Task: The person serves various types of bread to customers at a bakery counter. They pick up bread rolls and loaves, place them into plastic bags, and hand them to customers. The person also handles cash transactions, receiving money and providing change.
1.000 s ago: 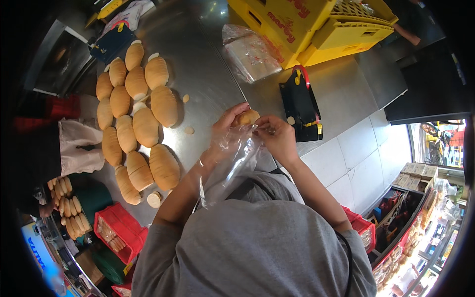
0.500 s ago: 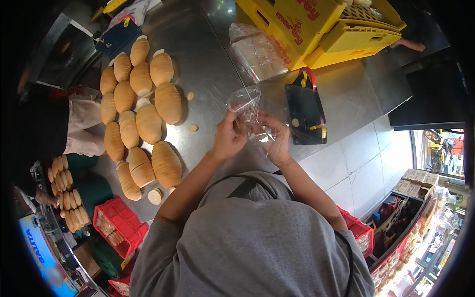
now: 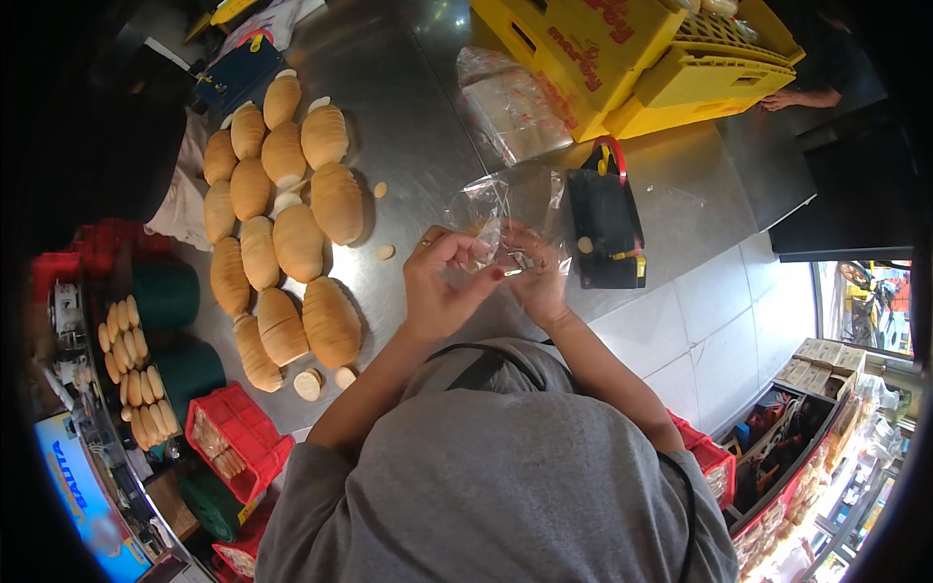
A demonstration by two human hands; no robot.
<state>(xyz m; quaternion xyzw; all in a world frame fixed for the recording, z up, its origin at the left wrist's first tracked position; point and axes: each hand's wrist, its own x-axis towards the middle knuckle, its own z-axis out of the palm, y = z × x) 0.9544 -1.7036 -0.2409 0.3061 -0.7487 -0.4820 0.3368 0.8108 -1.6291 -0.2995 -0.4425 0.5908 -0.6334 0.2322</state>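
Observation:
A clear plastic bag (image 3: pixel 533 199) is spread between my two hands above the steel table (image 3: pixel 418 146). My left hand (image 3: pixel 445 282) pinches its left side, with the thumb reaching across toward the middle. On the other side my right hand (image 3: pixel 536 277) grips the bag, its fingers partly seen through the film. Left of my hands, sliced bread loaves (image 3: pixel 297 240) lie in rows, with several end slices beside them. Just right of the bag is a dark bag-sealing device (image 3: pixel 604 219) with a red handle and a yellow part.
Yellow crates (image 3: pixel 622 68) stand at the far right, beside a stack of plastic bags (image 3: pixel 513 107). Another dark sealing device (image 3: pixel 238 73) sits far left. Red crates (image 3: pixel 238 437) and a rack of buns (image 3: pixel 136 374) are low left. Another person's hand (image 3: pixel 797 98) shows behind the crates.
My left hand has turned and opened out slightly, its thumb now stretched to the right along the bag. At left, another person's hand by the buns has gone out of view.

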